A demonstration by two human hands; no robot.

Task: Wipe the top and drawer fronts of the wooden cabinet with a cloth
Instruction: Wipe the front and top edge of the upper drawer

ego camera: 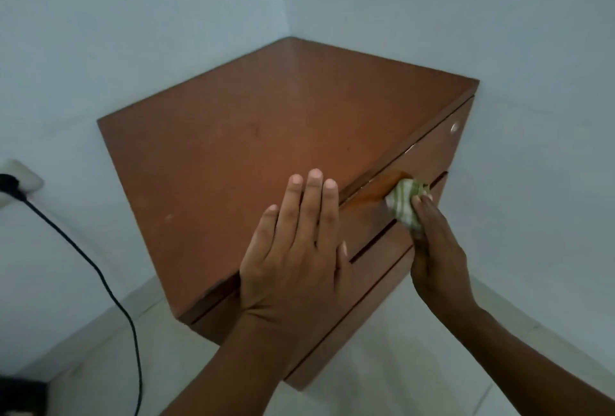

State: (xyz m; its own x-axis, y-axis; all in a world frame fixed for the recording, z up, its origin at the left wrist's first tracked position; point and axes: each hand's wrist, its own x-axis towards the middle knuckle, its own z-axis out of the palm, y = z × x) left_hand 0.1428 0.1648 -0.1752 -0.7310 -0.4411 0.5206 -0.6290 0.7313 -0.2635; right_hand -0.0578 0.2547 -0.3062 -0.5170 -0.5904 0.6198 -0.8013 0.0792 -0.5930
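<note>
**Cloth pressed to a drawer front while the other hand steadies the cabinet**

Two bare forearms reach in from the bottom edge, seen from above. The left hand [296, 259] lies flat, palm down, on the near front edge of the cabinet top [233, 136], fingers straight and slightly spread, gripping nothing; its thumb hangs over the edge toward the drawers. Just to its right and lower, the right hand [436, 249] is clenched around a bunched cloth [407, 204], white with green stripes, and holds it against the top drawer front [429, 162], beside a curved wooden handle [379, 187]. The cloth touches the drawer face close under the lip of the top.

The wooden cabinet is reddish brown and stands in a room corner, its top bare with a few faint marks. Dark gaps separate the stacked drawer fronts below the cloth. A small round metal lock [454, 127] sits near the far end of the top drawer.

To the left, a black cable [109, 286] runs from a plug in a white wall socket [20, 179] down toward the pale floor [432, 365]. Pale blue-grey walls [133, 16] meet behind the cabinet.
</note>
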